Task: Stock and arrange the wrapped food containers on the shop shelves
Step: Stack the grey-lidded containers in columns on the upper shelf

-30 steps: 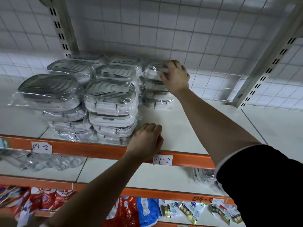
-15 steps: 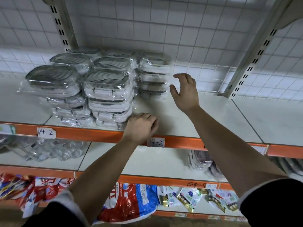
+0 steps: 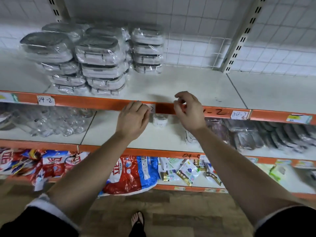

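Note:
Several stacks of plastic-wrapped food containers (image 3: pixel 99 53) with grey lids stand on the left part of the top shelf (image 3: pixel 196 88); the rightmost stack (image 3: pixel 147 48) stands nearer the back. My left hand (image 3: pixel 132 119) is at the shelf's orange front edge, fingers against a white paper label, holding nothing. My right hand (image 3: pixel 189 111) hovers in front of the same edge, fingers loosely curled and empty. Both hands are well in front of and below the stacks.
An orange rail (image 3: pixel 85 102) with handwritten labels fronts the top shelf. The shelf below holds clear glassware (image 3: pixel 56 122) at left and wrapped dark trays (image 3: pixel 256 134) at right. Bags and packets (image 3: pixel 130 175) lie on the lowest shelf. A sandalled foot (image 3: pixel 138 219) stands on the wood floor.
My right hand let go of the rightmost stack and drew back to the shelf's front edge. My left hand stayed at the edge. The view has tilted downward.

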Demonstrator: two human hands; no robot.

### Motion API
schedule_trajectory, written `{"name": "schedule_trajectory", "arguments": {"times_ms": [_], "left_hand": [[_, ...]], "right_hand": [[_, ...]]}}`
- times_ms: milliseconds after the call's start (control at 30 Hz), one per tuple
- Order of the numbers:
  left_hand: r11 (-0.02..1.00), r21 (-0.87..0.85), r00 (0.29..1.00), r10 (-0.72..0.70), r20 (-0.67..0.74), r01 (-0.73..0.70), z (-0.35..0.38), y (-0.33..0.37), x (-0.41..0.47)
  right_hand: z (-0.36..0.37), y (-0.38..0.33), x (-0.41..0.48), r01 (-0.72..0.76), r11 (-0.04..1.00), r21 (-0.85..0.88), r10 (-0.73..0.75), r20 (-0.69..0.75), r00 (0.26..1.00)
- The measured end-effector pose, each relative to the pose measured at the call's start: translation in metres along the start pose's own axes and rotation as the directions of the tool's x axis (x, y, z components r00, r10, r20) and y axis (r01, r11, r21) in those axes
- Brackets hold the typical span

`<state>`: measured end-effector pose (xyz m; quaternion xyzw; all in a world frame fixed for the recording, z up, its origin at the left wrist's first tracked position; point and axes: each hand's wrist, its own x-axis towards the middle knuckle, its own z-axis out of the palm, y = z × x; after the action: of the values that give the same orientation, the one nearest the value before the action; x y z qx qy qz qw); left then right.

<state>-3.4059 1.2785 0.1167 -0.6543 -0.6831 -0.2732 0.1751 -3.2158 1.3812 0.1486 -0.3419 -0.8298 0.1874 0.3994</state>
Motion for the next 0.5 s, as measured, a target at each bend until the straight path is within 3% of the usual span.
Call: {"name": "schedule_trajectory", "arguments": {"times_ms": [100,333,500], "left_hand": [[0.999,-0.03,0.998,-0.022,0.056,0.024,0.007,0.011,-0.034],[0.989,-0.029,0.929,-0.127,0.348,0.147,0.048,0.014,-0.096],[0.978,-0.017,0.896,-0.185,0.404,0.21,0.097,-0.002,-0.116]], "right_hand": [[0.008,0.003,-0.034,0.014,1.0,0.014,-0.014,0.015,1.0],[0.05,0.043,-0.1,-0.13,0.991,0.008,0.127,0.157,0.979],[0.089,0.086,-0.13,-0.195,0.979,-0.061,0.203,0.215,0.955]]}}
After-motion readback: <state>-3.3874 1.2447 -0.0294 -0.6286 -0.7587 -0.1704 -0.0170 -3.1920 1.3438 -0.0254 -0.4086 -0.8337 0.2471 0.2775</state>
